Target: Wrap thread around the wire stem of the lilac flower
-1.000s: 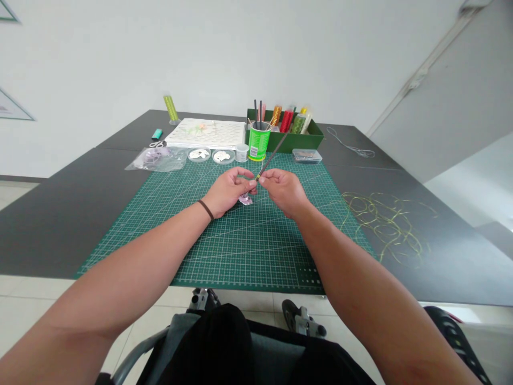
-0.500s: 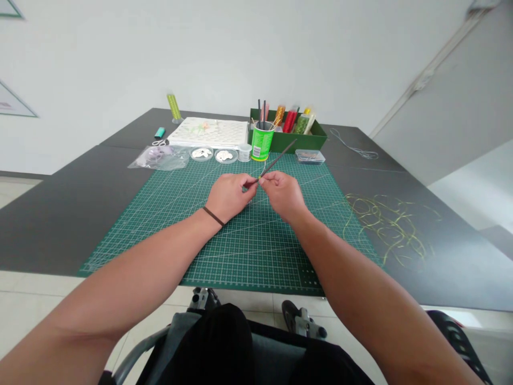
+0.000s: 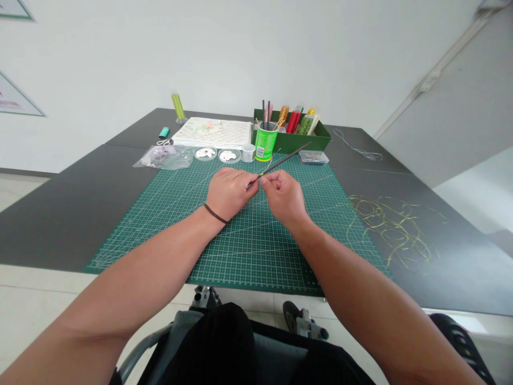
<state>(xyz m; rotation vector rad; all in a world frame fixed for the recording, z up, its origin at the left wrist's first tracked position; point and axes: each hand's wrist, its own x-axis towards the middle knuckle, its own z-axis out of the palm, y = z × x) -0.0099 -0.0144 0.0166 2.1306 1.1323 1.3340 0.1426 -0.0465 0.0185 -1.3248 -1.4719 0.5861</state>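
No writing can be read anywhere; the green cup [image 3: 264, 143] carries a printed label, but it is too small to make out; the fingers [image 3: 262, 181] of the left hand [image 3: 230, 193] and the right hand [image 3: 284, 198] are closed in pinches, meeting close together above the middle of the green cutting mat [image 3: 240, 256] and holding the lower end of a thin dark rod [image 3: 286, 161]; a short yellow-green section shows on the rod just past the right fingertips, and the rod slants up and away toward the far right of the mat; a dark wristband [image 3: 215, 213] circles the left wrist; along the mat's far edge stand a clear plastic bag [image 3: 162, 157] of lilac pieces, two shallow dishes of white pieces [image 3: 206, 153] [image 3: 230, 155], a small plastic jar [image 3: 248, 153] and the cup, which is packed with sticks and stands against a green tray [image 3: 320, 143] of coloured tubes; a small clear box [image 3: 313, 157] sits just beyond the far right corner of the mat; a patterned sheet [image 3: 212, 132] and scissors [image 3: 164, 142] lie beyond its far edge on the dark desk [image 3: 80, 214]; loose gold wire [image 3: 388, 230] sprawls to the mat's right; nothing stands between the hands and the rod.
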